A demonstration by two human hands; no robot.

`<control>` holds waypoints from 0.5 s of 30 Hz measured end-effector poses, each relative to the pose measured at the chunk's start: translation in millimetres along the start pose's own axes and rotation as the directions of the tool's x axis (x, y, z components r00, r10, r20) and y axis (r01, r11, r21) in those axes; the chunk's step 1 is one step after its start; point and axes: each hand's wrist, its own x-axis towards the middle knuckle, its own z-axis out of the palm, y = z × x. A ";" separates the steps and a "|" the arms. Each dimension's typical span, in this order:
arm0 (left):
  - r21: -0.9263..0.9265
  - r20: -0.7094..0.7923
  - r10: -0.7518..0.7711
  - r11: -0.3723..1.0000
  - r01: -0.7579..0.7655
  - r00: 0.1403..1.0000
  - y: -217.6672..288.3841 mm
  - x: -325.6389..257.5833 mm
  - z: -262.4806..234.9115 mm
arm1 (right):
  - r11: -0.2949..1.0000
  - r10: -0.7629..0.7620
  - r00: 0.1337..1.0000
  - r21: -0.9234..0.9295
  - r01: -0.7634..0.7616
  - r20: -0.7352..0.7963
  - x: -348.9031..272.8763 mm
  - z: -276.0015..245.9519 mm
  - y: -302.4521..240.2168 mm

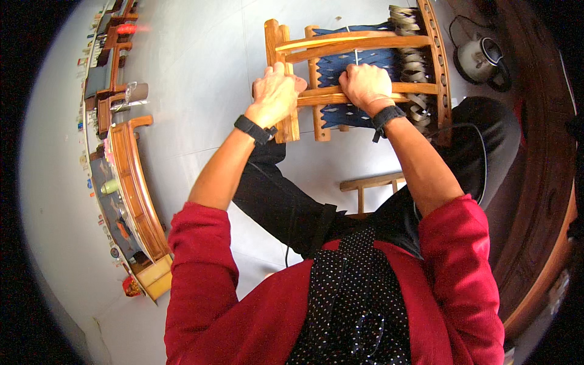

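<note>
A wooden folding stool (359, 41) lies on its side in front of me, its seat woven from blue strapping (359, 61). Coiled pale strips (413, 64) hang along its right end, next to a slotted wooden rail (437, 55). My left hand (275, 91) is closed over the wooden crosspiece at the left end of the frame. Further right, my right hand (367, 85) is wrapped round one of the long legs, in front of the blue weave. A thin white tie (356, 56) shows just above that hand. My fingertips are partly hidden beneath both hands.
A metal kettle (479, 59) with a dark handle stands at the upper right, beside dark wooden furniture (535, 182). Along the left runs a wooden cabinet (137, 188) with small items. Between my legs is another wooden frame (371, 181) on the pale floor (201, 61).
</note>
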 end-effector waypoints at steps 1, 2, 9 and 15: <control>0.033 -0.053 0.018 0.999 -0.016 0.998 -2.1 4.8 -0.4 | 1.000 0.008 1.000 0.010 -0.008 0.006 0.3 0.4 0.3; 0.073 -0.081 0.027 0.997 -0.021 0.996 -4.5 11.7 -1.6 | 1.000 0.010 1.000 0.013 -0.011 0.018 -0.4 0.5 1.0; 0.303 0.006 -0.069 0.951 0.064 0.998 5.4 34.0 -4.0 | 1.000 0.007 1.000 0.024 -0.007 0.007 0.6 0.6 0.3; 0.215 0.028 -0.045 0.976 0.038 0.999 19.5 14.4 11.6 | 1.000 -0.009 1.000 0.029 0.008 0.004 -1.8 3.5 3.5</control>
